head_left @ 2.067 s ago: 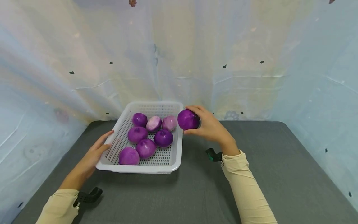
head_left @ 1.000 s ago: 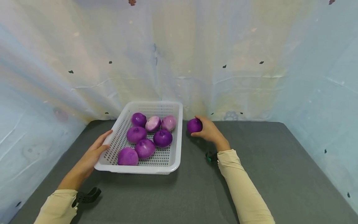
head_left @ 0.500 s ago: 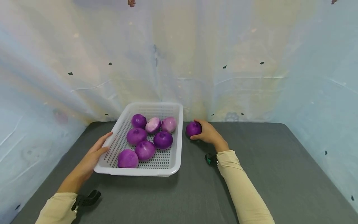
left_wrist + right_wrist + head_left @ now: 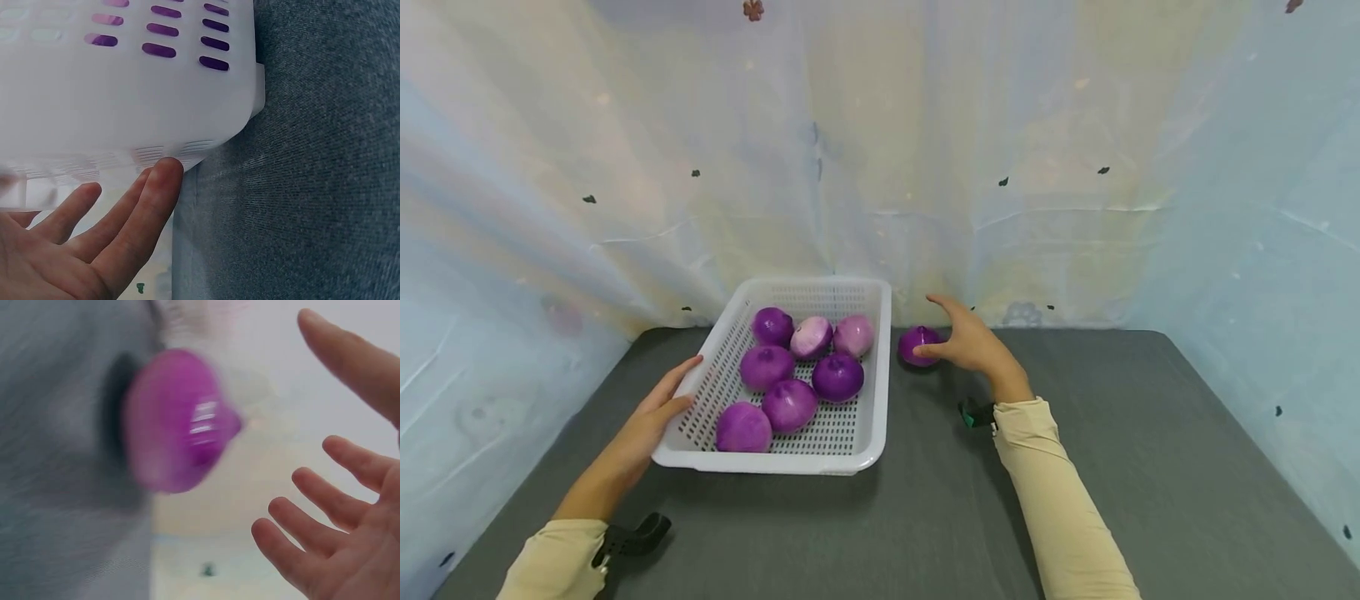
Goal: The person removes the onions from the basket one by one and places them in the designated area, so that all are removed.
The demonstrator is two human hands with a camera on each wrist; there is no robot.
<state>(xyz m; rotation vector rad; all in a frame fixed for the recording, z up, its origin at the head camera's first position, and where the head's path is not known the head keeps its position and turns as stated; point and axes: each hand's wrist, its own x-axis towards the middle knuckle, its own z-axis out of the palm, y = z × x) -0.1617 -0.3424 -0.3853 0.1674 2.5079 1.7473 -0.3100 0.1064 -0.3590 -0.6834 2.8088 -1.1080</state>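
A white perforated plastic basket [image 4: 868,421] stands on the dark grey table, with several peeled red onions [image 4: 790,406] inside. My left hand [image 4: 643,425] holds the basket's left side, thumb over the rim and fingers against the outer wall. In the left wrist view, those fingertips [image 4: 167,172] touch the wall below the rim. One more red onion [image 4: 178,425] sits on the table just right of the basket, its pointed end up. Beside it is my right hand [image 4: 972,342], fingers spread. The right wrist view shows a gap between hand and onion.
Dark grey cloth covers the table [image 4: 1150,467], which extends to the right and front of the basket. A pale patterned curtain [image 4: 880,167] hangs close behind the table's back edge and along both sides.
My right hand has carried the red onion from the basket's right rim down onto the table, then let go and spread its fingers. The left hand stays at the basket.
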